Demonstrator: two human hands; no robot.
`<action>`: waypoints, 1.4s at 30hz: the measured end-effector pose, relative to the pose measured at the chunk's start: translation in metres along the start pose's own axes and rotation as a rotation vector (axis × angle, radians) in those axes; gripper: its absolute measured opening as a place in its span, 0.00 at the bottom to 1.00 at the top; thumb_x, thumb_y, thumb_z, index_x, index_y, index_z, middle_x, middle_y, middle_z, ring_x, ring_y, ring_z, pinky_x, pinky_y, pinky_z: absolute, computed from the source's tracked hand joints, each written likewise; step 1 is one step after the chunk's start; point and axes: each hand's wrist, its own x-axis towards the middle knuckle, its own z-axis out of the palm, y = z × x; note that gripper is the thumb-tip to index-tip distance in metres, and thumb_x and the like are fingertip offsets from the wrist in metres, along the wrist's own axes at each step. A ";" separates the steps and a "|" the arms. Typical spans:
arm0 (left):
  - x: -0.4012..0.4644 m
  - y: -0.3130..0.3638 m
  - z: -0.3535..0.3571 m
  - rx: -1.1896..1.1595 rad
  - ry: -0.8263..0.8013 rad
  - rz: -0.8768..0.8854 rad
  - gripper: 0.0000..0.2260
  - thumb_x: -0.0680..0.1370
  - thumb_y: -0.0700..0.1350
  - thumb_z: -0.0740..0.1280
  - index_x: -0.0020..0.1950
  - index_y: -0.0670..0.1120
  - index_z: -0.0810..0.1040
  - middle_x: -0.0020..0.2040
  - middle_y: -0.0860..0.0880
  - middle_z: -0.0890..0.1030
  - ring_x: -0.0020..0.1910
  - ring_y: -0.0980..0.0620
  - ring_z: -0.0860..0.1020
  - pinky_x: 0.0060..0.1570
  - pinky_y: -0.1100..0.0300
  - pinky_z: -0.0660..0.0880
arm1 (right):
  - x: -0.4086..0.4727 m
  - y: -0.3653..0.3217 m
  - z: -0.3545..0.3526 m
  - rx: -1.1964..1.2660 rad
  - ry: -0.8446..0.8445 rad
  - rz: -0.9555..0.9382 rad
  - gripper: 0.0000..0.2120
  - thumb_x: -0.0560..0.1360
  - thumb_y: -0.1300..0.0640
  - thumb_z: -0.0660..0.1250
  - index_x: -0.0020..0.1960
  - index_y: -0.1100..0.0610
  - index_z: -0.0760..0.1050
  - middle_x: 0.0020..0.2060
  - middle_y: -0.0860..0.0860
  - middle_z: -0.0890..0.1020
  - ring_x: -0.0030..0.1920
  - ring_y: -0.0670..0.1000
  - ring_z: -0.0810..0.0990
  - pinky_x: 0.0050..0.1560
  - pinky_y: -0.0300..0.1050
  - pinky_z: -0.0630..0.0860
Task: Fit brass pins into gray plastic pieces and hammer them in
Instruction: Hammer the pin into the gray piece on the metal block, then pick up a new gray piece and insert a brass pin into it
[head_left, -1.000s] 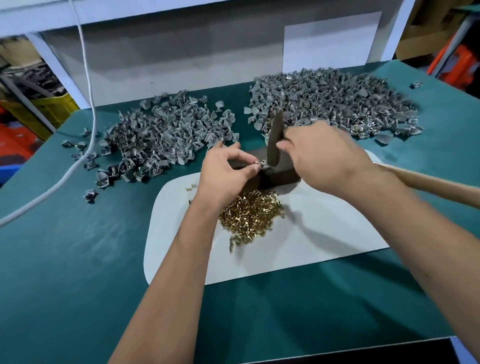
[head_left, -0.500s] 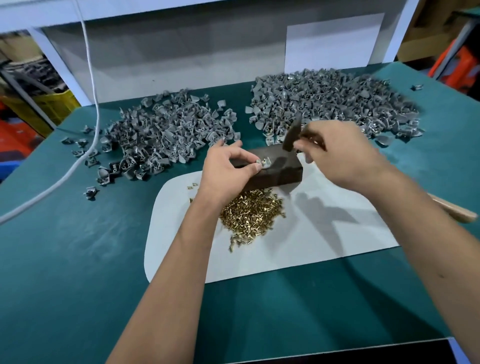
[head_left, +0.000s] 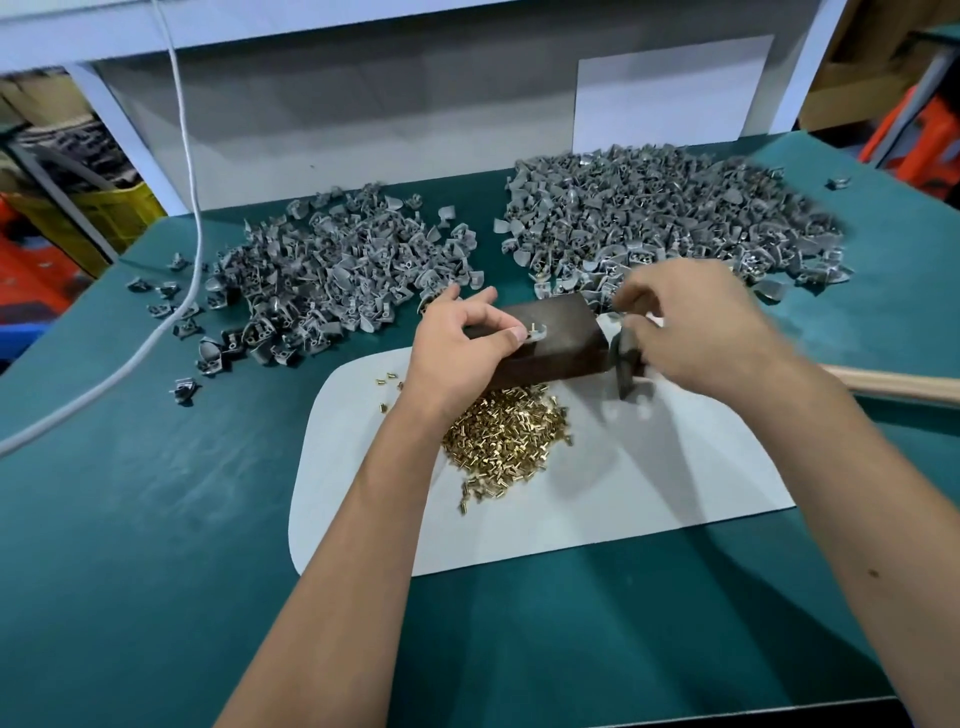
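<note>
A dark brown block (head_left: 563, 345) stands on the white mat (head_left: 649, 499). On its top lies a gray plastic piece (head_left: 539, 332) with a pin standing in it, pinched by the thumb and forefinger of my left hand (head_left: 457, 348). My right hand (head_left: 701, 327), blurred by motion, grips a hammer close to its head. The hammer head (head_left: 624, 364) points down just right of the block, near the mat. The wooden handle (head_left: 904, 385) runs out to the right under my wrist. A heap of brass pins (head_left: 506, 436) lies on the mat in front of the block.
Two big heaps of gray plastic pieces lie on the green table: a left heap (head_left: 332, 275) and a right heap (head_left: 665, 213). A white cable (head_left: 187, 208) hangs down and crosses the table's left side. Loose pieces are scattered at the far left.
The hammer head was upright over the block; my right hand has carried it right and down beside the block. My left hand kept its pinch on the piece.
</note>
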 end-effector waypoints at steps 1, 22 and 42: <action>0.000 0.001 0.000 -0.012 -0.001 0.000 0.11 0.75 0.37 0.74 0.38 0.53 0.85 0.72 0.46 0.77 0.80 0.54 0.59 0.76 0.55 0.48 | 0.001 -0.011 0.001 0.033 0.021 -0.078 0.09 0.77 0.54 0.72 0.57 0.48 0.82 0.50 0.49 0.84 0.52 0.54 0.81 0.58 0.50 0.78; 0.011 -0.053 -0.100 0.438 0.764 -0.548 0.22 0.71 0.43 0.65 0.65 0.51 0.78 0.77 0.41 0.66 0.77 0.35 0.58 0.76 0.42 0.59 | 0.052 -0.042 0.013 -0.094 0.078 0.035 0.21 0.75 0.35 0.69 0.43 0.54 0.83 0.37 0.55 0.83 0.41 0.58 0.82 0.44 0.49 0.79; 0.007 -0.079 -0.146 0.458 0.684 -0.442 0.16 0.74 0.35 0.64 0.57 0.45 0.86 0.52 0.40 0.84 0.59 0.37 0.77 0.53 0.53 0.76 | 0.017 -0.184 0.085 -0.193 -0.310 -0.664 0.08 0.80 0.65 0.62 0.58 0.59 0.73 0.51 0.54 0.73 0.58 0.57 0.75 0.49 0.45 0.68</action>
